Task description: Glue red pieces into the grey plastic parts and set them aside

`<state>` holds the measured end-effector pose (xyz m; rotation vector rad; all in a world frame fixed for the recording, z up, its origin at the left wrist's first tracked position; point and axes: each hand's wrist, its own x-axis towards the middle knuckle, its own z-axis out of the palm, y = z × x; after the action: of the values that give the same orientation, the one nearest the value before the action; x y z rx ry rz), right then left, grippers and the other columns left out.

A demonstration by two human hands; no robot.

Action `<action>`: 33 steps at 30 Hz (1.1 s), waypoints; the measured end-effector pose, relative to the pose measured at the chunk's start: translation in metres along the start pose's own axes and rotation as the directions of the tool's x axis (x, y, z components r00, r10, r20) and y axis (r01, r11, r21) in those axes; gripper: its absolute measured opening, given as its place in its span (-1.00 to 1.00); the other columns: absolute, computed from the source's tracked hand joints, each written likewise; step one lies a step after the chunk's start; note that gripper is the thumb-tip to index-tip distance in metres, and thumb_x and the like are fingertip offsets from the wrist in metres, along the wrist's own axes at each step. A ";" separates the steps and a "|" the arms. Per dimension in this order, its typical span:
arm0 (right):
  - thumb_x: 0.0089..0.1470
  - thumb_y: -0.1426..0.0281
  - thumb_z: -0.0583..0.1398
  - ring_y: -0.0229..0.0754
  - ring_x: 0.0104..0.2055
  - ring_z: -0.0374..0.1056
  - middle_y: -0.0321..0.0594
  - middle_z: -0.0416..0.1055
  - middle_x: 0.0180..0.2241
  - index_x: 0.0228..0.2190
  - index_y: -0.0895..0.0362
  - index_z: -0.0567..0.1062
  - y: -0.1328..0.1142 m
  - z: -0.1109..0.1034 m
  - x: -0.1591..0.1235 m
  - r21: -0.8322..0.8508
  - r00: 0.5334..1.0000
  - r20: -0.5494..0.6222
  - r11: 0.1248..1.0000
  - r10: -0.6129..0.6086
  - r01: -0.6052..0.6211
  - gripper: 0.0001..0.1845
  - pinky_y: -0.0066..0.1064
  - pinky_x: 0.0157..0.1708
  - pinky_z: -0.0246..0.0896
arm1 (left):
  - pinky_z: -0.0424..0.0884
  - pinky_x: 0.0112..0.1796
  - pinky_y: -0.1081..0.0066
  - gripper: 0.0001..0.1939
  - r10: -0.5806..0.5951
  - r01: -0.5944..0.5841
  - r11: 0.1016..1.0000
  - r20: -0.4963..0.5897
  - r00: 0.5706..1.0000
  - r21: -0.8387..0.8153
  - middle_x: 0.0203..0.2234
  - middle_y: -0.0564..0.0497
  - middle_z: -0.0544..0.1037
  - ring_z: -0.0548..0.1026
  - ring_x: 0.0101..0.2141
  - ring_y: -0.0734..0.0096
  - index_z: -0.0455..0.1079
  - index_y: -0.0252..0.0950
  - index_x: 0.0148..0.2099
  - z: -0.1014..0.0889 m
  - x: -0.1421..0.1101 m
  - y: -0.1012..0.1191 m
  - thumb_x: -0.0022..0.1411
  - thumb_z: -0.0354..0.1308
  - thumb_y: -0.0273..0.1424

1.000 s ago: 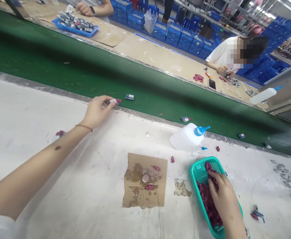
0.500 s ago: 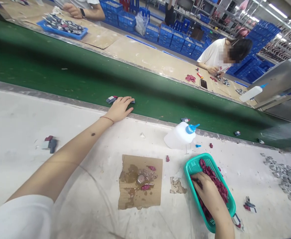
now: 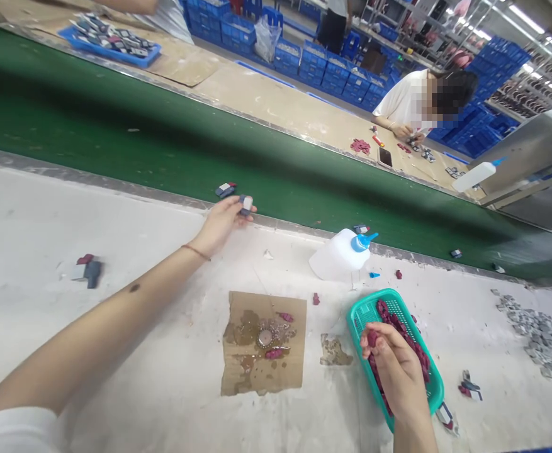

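My left hand (image 3: pixel 223 221) is closed on a small navy and white plastic piece (image 3: pixel 246 204) at the near edge of the green conveyor belt (image 3: pixel 172 141). Just beyond it, a similar piece with a red part (image 3: pixel 225 189) lies on the belt. Over the green basket (image 3: pixel 357 314), my right hand (image 3: pixel 395 365) pinches a small maroon piece (image 3: pixel 372 338). More maroon pieces (image 3: pixel 415 346) fill the basket. Left of it lies a cardboard square (image 3: pixel 287 374) with wet glue spots, a round cap (image 3: pixel 265 338) and two maroon pieces (image 3: pixel 274 354).
A white bottle with a blue nozzle (image 3: pixel 339 255) leans by the belt edge. Grey pieces (image 3: pixel 542 336) are heaped at right. An assembled piece (image 3: pixel 90 270) lies at left. Across the belt are a blue tray (image 3: pixel 110 41) and a co-worker (image 3: pixel 410 104).
My left hand has lifted a navy and white piece off the belt and drawn back toward me. My right hand has risen from inside the basket with a maroon piece.
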<state>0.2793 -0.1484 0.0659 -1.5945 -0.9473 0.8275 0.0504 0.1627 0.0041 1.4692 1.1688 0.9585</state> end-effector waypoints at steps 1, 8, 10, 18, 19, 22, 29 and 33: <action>0.18 0.16 0.19 -0.20 -0.52 0.36 -0.24 0.43 -0.53 -0.28 0.06 0.58 0.000 0.007 0.001 0.009 1.000 0.015 1.000 0.000 0.000 -0.73 -0.42 -0.56 0.32 | 0.43 -0.41 0.40 -0.73 -0.069 0.076 0.987 0.051 0.996 -0.142 -0.34 -0.13 0.56 0.50 -0.45 0.38 0.40 -0.38 -0.14 -0.004 -0.017 0.002 0.23 0.04 -0.30; 0.12 0.11 0.24 -0.19 -0.49 0.41 -0.22 0.50 -0.47 -0.30 0.10 0.55 0.004 0.069 0.014 -0.158 0.980 0.192 0.987 0.046 -0.015 -0.69 -0.43 -0.52 0.32 | 0.47 -0.20 0.33 -0.60 -0.243 0.367 0.879 0.375 0.895 -0.306 -0.20 -0.11 0.61 0.56 -0.21 0.22 0.48 -0.32 -0.15 -0.023 -0.127 0.012 0.07 0.34 -0.15; 0.14 0.14 0.24 -0.17 -0.45 0.44 -0.21 0.52 -0.46 -0.35 0.11 0.53 0.006 0.085 0.016 -0.223 0.961 0.272 0.975 0.039 0.024 -0.73 -0.43 -0.46 0.34 | 0.46 -0.16 0.30 -0.62 -0.244 0.361 0.881 0.359 0.901 -0.306 -0.21 -0.11 0.62 0.55 -0.17 0.17 0.48 -0.32 -0.17 -0.023 -0.147 0.010 0.09 0.33 -0.13; 0.36 0.31 -0.03 -0.16 -0.40 0.42 -0.20 0.47 -0.43 -0.30 0.10 0.44 0.022 0.117 0.022 -0.369 0.770 0.607 0.790 -0.195 0.490 -0.69 -0.39 -0.40 0.32 | 0.45 -0.23 0.33 -0.60 -0.249 0.394 0.841 0.382 0.890 -0.370 -0.27 -0.10 0.61 0.54 -0.24 0.24 0.40 -0.29 -0.08 -0.015 -0.179 0.000 0.14 0.30 -0.15; 0.37 0.31 -0.06 -0.15 -0.40 0.41 -0.19 0.46 -0.44 -0.31 0.10 0.43 0.023 0.118 0.023 -0.384 0.755 0.621 0.758 -0.212 0.528 -0.67 -0.38 -0.41 0.31 | 0.44 -0.26 0.35 -0.60 -0.254 0.411 0.828 0.397 0.882 -0.383 -0.28 -0.09 0.60 0.54 -0.25 0.25 0.38 -0.28 -0.08 -0.014 -0.181 -0.001 0.13 0.31 -0.16; 0.38 0.34 -0.09 -0.14 -0.42 0.39 -0.20 0.43 -0.46 -0.36 0.08 0.40 0.023 0.118 0.023 -0.447 0.740 0.634 0.676 -0.222 0.586 -0.65 -0.37 -0.44 0.28 | 0.42 -0.29 0.39 -0.59 -0.272 0.457 0.782 0.427 0.862 -0.424 -0.30 -0.06 0.58 0.50 -0.29 0.33 0.35 -0.28 -0.14 -0.014 -0.183 -0.004 0.08 0.35 -0.16; 0.37 0.40 -0.06 -0.18 -0.43 0.38 -0.26 0.40 -0.47 -0.34 0.07 0.38 0.020 0.120 0.020 -0.440 0.711 0.679 0.673 -0.183 0.594 -0.71 -0.39 -0.45 0.25 | 0.40 -0.30 0.39 -0.54 -0.262 0.494 0.730 0.474 0.841 -0.473 -0.31 -0.04 0.55 0.46 -0.25 0.32 0.33 -0.27 -0.14 -0.016 -0.182 -0.004 0.07 0.36 -0.10; 0.37 0.40 -0.06 -0.15 -0.40 0.39 -0.22 0.42 -0.44 -0.33 0.07 0.40 0.024 0.122 0.022 -0.440 0.730 0.644 0.671 -0.228 0.597 -0.71 -0.37 -0.41 0.28 | 0.35 -0.27 0.38 -0.59 -0.219 0.463 0.755 0.487 0.846 -0.465 -0.31 -0.05 0.53 0.44 -0.26 0.33 0.38 -0.29 -0.15 -0.016 -0.182 -0.004 0.15 0.28 -0.07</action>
<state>0.1862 -0.0793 0.0163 -1.5648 -2.1269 0.6480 -0.0061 -0.0112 0.0030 0.8537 0.7167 0.6151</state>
